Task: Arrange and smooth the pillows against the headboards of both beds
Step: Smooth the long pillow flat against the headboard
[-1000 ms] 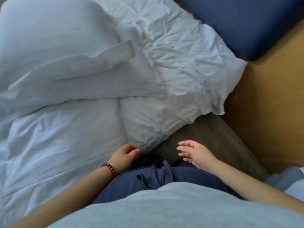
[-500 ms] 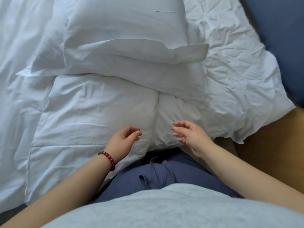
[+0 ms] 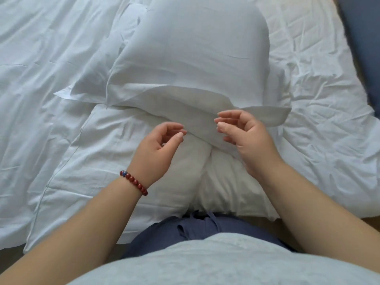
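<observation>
Now our left hand (image 3: 158,149) and right hand (image 3: 244,138) hovered over the lower pillow (image 3: 115,153), each grip loosely spread and empty. The upper pillow (image 3: 195,48) lay at twelve o'clock. Its flap (image 3: 267,115), we judged, wanted flat outward strokes.

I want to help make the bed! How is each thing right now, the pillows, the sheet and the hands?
Top pillow: puffy, stacked on top, case flap hanging loose.
Bottom pillow: lying flat, creased down the middle.
Sheet: wrinkled.
Left hand: fingers loosely curled, holding nothing.
Right hand: fingers loosely curled, holding nothing.
Bracelet: on the left wrist.
</observation>
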Motion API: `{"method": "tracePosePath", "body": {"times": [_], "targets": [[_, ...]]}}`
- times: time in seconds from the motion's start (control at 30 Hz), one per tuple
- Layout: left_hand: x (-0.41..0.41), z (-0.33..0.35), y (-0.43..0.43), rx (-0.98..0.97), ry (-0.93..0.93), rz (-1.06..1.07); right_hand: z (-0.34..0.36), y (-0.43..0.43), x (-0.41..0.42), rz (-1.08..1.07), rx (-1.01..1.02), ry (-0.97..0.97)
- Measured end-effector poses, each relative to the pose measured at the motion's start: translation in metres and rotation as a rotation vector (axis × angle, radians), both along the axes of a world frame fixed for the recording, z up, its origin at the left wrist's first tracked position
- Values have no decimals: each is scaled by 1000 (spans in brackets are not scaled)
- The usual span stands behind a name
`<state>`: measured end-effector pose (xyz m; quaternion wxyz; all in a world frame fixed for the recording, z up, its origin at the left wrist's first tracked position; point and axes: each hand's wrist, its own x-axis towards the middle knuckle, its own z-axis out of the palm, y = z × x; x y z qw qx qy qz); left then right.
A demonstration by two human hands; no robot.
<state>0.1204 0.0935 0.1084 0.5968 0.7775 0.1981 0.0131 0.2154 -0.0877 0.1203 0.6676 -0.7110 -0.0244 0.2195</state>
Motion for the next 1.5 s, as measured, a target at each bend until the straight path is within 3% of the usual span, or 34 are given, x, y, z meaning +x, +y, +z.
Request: {"method": "tracePosePath", "body": {"times": [0.33,0.5,0.6,0.7,0.8,1.03,1.5], "targets": [[129,41,-6,149,-132,143,25,12,144,35,38,-165],[182,43,12,486,-95,201,1,26,199,-23,-92,-174],[215,38,31,741,-61,168,-10,37,220,-111,-303,-284],[253,35,53,925,73,111,-17,45,238,-224,-507,-310],[290,33,76,998,207,-4,-27,50,258,-290,-558,-222],[368,23,123,845,405,-94,-38,72,299,-280,-648,6],[407,-9,168,409,428,41,-65,73,331,-365,-518,244]]}}
